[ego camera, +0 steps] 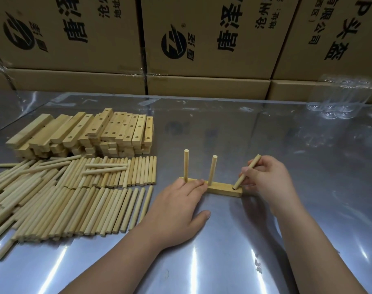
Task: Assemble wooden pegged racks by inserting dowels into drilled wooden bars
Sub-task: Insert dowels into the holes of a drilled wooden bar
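Note:
A short drilled wooden bar point(222, 189) lies on the shiny table. Two dowels stand upright in it, one at its left end point(186, 166) and one in the middle point(213, 169). My left hand point(180, 205) rests flat on the bar's left part, fingers straight, pressing it down. My right hand point(267, 177) pinches a third dowel point(247, 171), tilted, with its lower tip at the hole on the bar's right end.
A heap of loose dowels point(70, 198) covers the table's left side. Behind it stands a stack of drilled bars point(91, 132). Cardboard boxes point(202, 39) form a wall at the back. Clear glass jars point(337, 100) sit at the far right.

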